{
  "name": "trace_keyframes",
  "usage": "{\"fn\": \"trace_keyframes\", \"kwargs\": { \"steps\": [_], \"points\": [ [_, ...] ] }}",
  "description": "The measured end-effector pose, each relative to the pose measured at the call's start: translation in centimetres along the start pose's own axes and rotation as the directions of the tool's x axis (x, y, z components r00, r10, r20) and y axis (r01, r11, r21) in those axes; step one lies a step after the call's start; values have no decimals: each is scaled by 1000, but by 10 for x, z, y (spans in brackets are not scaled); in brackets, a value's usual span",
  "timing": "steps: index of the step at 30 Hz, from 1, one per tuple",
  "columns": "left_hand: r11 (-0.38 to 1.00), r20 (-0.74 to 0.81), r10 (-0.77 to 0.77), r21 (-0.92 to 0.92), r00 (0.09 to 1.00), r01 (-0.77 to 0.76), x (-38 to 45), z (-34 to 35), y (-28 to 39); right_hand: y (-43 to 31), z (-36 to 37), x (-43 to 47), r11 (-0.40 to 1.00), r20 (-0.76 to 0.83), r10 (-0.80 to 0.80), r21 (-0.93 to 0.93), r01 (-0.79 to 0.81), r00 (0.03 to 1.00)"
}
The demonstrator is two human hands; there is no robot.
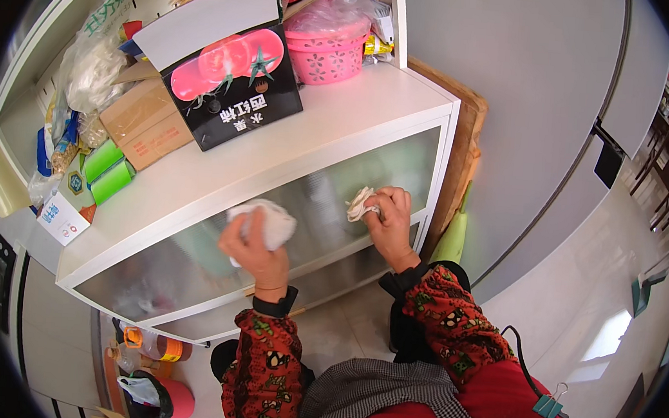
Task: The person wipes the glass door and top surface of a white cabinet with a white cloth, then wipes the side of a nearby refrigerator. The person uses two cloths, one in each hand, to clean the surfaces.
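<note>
A crumpled white cloth [274, 225] is held in my left hand [257, 256], both a little blurred. It is in front of the frosted front panel [189, 262] of a white cabinet. My right hand [391, 222] grips a bunched off-white cloth [360, 204] before the right part of that panel. I cannot tell whether either cloth touches the panel. Green and dark shapes show dimly through it. Above both hands runs the cabinet's white top [341, 124].
On the cabinet top stand a black printed tomato carton [248, 108], a brown cardboard box [155, 130] and pink baskets [325, 61]. A wooden board [465, 119] leans at the cabinet's right side. Lower left are bottles [159, 345] and a pink bin [181, 400].
</note>
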State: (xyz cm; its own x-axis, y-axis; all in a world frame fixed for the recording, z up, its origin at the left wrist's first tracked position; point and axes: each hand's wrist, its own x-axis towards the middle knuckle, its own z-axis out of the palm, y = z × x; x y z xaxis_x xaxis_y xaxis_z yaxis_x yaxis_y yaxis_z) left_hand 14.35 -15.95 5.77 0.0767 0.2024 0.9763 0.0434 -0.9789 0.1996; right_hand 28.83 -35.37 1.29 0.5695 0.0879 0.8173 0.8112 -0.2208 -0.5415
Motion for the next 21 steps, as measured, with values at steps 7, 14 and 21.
{"fn": "trace_keyframes", "kwargs": {
  "steps": [7,14,21],
  "points": [
    [957,457,210,86,864,-278,-37,-43,-34,2,-4,1,1000,21,6,23,-6,1000],
    [977,183,-129,191,974,94,-28,-95,-73,2,-7,0,998,44,33,59,-35,999],
    [952,-144,-259,129,955,278,4,-52,-49,6,-4,0,1000,30,-10,26,9,999]
  ]
}}
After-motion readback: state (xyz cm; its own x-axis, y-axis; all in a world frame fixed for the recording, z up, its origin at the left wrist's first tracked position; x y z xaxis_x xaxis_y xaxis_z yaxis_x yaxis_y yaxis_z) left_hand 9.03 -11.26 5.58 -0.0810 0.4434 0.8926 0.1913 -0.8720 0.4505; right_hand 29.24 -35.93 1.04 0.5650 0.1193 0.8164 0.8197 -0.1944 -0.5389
